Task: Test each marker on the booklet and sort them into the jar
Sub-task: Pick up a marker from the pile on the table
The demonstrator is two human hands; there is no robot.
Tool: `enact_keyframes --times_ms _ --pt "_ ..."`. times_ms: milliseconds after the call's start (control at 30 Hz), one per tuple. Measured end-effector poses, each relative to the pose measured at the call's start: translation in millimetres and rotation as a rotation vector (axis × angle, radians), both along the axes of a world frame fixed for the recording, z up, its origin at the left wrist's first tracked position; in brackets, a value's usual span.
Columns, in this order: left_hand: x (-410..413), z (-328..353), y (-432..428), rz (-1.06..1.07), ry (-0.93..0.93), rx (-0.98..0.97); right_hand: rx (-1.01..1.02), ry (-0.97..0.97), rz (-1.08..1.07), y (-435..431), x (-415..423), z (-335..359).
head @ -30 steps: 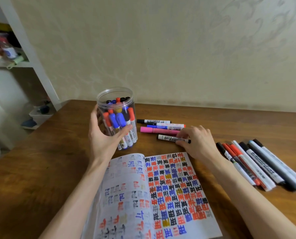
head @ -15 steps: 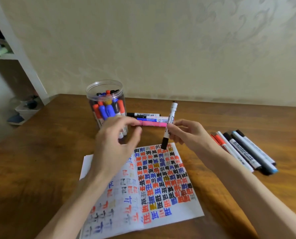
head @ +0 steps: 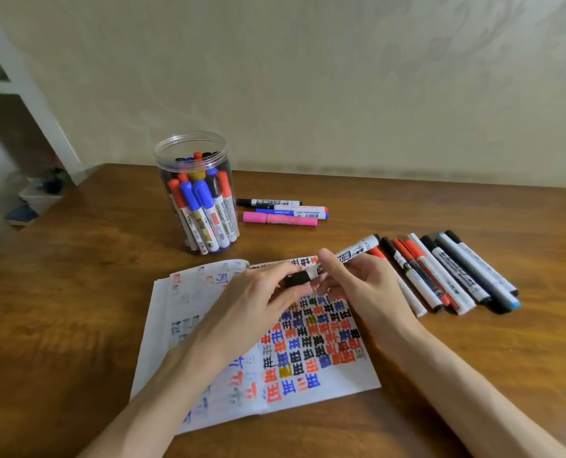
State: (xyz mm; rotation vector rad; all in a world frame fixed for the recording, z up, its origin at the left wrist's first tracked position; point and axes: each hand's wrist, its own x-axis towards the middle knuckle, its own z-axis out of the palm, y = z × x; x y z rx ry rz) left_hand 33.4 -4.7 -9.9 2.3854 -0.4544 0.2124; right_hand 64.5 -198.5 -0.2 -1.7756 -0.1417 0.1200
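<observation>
Markers (head: 453,271) right of booklet (head: 308,355), jar (head: 189,150) behind

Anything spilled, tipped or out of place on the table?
Nothing stands out. The jar stands upright, loose markers lie in two neat groups, and the left hand and right hand hold one marker over the open booklet.

table (head: 76,309): brown wood, visible grain
wall (head: 341,77): beige, faint swirl pattern
shelf (head: 34,104): white, far left, contents blurred
bin (head: 39,198): white, low, under shelf
</observation>
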Motion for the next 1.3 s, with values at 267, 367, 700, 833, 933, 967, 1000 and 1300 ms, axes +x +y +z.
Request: enact_keyframes --times_ms 267,367,700,833,933,967,1000,1300 --pt "-1 -2 4 0.009 0.071 -0.015 0.047 -0.057 0.076 -2 1 -1" --pt "-3 4 9 -0.037 0.180 -0.100 0.013 -0.145 0.133 -6 2 -2" --pt "2 15 15 -0.207 0.405 -0.341 -0.060 -0.261 0.267 -14 1 6" --pt "0 18 36 -0.204 0.502 -0.463 0.131 -0.199 0.133 -36 11 12" --pt "3 20 51 -0.067 0.456 -0.584 0.193 -0.159 0.021 -57 23 17" --pt "5 19 47 -0.053 0.421 -0.578 0.183 -0.127 0.034 -54 22 16" --pt "7 18 40 -0.057 0.387 -0.555 0.162 -0.095 0.048 -48 19 14" --pt "5 5 24 -0.029 0.269 -0.364 -0.057 -0.062 0.124 -24 -12 23"
